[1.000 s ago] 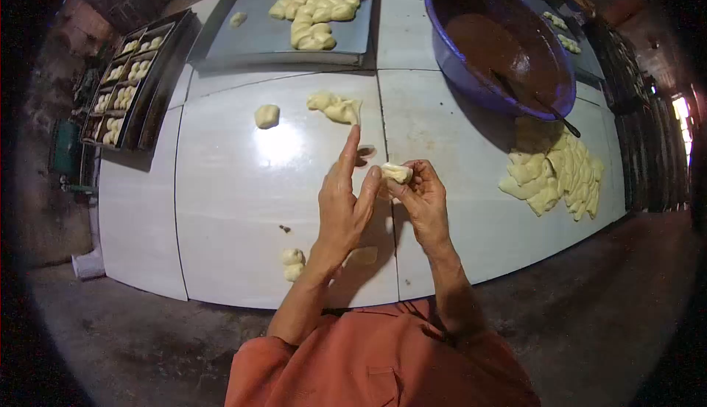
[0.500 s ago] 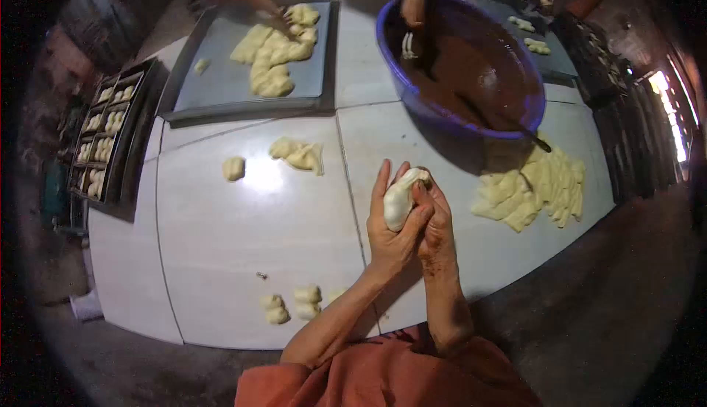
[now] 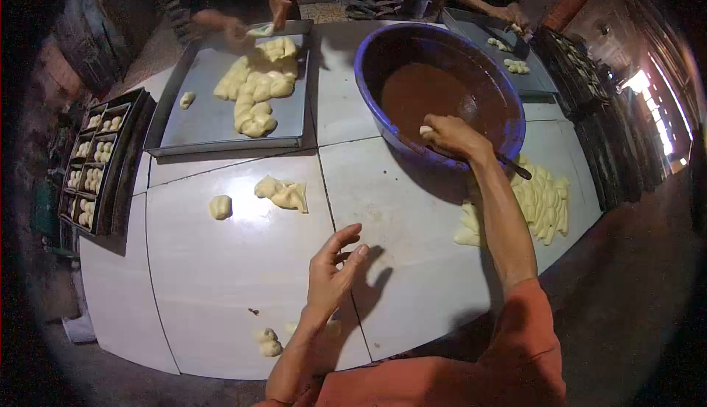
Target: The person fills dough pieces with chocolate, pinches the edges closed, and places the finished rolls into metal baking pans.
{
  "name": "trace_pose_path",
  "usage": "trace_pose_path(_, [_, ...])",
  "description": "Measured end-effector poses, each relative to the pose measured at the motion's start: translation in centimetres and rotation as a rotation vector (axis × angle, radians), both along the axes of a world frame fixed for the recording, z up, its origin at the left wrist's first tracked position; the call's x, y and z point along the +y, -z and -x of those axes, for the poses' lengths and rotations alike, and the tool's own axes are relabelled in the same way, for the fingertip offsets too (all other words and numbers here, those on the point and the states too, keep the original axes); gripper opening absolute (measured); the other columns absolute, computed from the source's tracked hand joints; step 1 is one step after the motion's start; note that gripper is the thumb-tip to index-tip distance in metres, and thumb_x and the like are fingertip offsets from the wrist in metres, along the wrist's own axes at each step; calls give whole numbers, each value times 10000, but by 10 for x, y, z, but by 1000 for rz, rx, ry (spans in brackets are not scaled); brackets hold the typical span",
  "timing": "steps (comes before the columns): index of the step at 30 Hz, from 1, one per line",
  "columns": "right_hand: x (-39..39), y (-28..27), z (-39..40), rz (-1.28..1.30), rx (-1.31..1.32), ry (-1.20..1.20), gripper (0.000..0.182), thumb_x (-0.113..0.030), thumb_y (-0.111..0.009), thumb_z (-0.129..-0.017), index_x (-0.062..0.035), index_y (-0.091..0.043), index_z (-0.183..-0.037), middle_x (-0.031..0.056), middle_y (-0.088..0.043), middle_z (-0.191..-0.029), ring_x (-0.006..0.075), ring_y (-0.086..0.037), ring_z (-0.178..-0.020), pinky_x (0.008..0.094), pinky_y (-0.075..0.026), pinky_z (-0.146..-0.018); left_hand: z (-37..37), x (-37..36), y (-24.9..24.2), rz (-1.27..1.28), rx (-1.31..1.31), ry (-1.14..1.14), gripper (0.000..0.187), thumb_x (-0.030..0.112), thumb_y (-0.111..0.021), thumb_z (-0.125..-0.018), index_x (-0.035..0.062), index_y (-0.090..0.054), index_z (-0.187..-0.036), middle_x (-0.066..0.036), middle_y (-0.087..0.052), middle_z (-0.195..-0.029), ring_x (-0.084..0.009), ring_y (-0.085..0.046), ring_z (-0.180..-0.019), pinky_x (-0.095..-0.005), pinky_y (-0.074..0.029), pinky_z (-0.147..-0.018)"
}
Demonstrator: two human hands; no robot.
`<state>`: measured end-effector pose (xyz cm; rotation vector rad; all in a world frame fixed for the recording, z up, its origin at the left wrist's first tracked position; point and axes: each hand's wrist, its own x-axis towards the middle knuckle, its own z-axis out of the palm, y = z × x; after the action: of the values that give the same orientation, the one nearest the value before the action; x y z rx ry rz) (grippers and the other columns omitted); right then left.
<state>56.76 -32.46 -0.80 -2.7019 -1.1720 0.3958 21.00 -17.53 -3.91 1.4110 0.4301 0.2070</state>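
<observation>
My right hand (image 3: 458,139) is closed over the near rim of a large purple basin (image 3: 367,96) of brown filling (image 3: 423,92). A small pale bit of dough (image 3: 426,130) shows at its fingertips; the rest is hidden by the hand. Above the white tabletop, my left hand (image 3: 333,271) is open, fingers apart, with nothing in it. Beneath my right forearm lie many flattened dough pieces (image 3: 543,201). A dark handle (image 3: 515,168) sticks out over the basin's rim. Near my left forearm sits a shaped dough piece (image 3: 268,342), with others partly hidden behind the arm.
A metal tray (image 3: 173,138) holding a dough heap (image 3: 258,86) stands at the back left, another person's hands (image 3: 254,20) above it. A round dough ball (image 3: 220,206) and a dough scrap (image 3: 283,193) lie on the table. Moulds of dough (image 3: 92,167) stand left; a second tray (image 3: 541,75) back right.
My hands have parted. The right hand has moved forward to the basin with pale dough at its fingers; the left has come back, opened and empty. A person's hand has left the basin.
</observation>
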Motion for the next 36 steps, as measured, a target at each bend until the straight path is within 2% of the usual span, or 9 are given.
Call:
trace_pose_path(5, [10,10,-2,49,261,-2,320,-303,-618,-956,-29,-659,-1117,235,-686,-1099,391,-643,-1049,462,-488,-904,13,12,7,-58,39,58,427,192,-692,-954,-8,-604,-1321,-144,-645,-1283,-229,-614,-1182,-375,-509,-991])
trace_pose_path(11, [18,-15,20,150,98,-38,356,-300,-535,-1003,36,-643,-1047,172,-704,-1000,272,-676,-968,401,-506,-823,13,13,11,38,46,-1,425,207,-704,-944,-3,-619,-1303,-136,-655,-1269,-232,-621,-1172,-376,-505,-989])
trace_pose_path(14, [7,-30,28,-545,545,232,285,-313,-579,-1016,-31,-610,-1037,33,-661,-888,142,-659,-817,329,-536,-712,10,16,4,-97,36,92,408,224,-680,-967,-4,-620,-1300,-151,-661,-1251,-240,-639,-1148,-379,-516,-977])
trace_pose_path(22, [28,-34,133,-1386,1091,365,158,-194,-644,-988,-104,-595,-1109,37,-676,-950,124,-678,-803,279,-579,-723,-38,-7,-13,139,-114,125,433,267,-597,-1024,-6,-564,-1359,-148,-626,-1314,-242,-598,-1218,-386,-478,-1050])
trace_pose_path(25, [42,-5,182,-1400,1213,405,151,-171,-628,-994,-97,-597,-1122,26,-672,-958,123,-674,-848,276,-577,-764,-36,-8,-12,385,-133,75,476,350,-528,-1053,-5,-557,-1368,-137,-626,-1315,-237,-591,-1229,-410,-460,-1078])
trace_pose_path(27, [47,14,213,-1410,1223,444,179,-148,-617,-988,-77,-597,-1150,45,-647,-1055,123,-650,-960,277,-561,-832,-25,-4,-2,573,-160,98,464,373,-517,-1063,54,-570,-1397,-73,-636,-1295,-191,-611,-1159,-333,-518,-967])
trace_pose_path(28, [47,21,221,-1389,1267,412,189,-140,-587,-996,-63,-586,-1168,48,-639,-1073,129,-645,-979,283,-556,-853,-16,0,9,644,-146,20,397,320,-563,-1049,41,-623,-1324,-60,-683,-1143,-149,-650,-1028,-310,-534,-927])
trace_pose_path(33, [51,22,270,-1309,1366,309,365,-221,-510,-964,-11,-515,-1262,72,-619,-1121,140,-612,-1076,279,-501,-964,27,31,17,579,-87,-196,184,193,-680,-983,15,-701,-1024,-50,-719,-959,-105,-671,-830,-256,-557,-781])
trace_pose_path(36, [57,44,291,-1135,1058,184,462,-142,-627,-921,-16,-491,-1343,101,-589,-1233,196,-594,-1150,303,-499,-959,38,40,32,526,-76,-319,215,180,-699,-964,0,-693,-1082,-74,-727,-975,-141,-685,-832,-265,-580,-777])
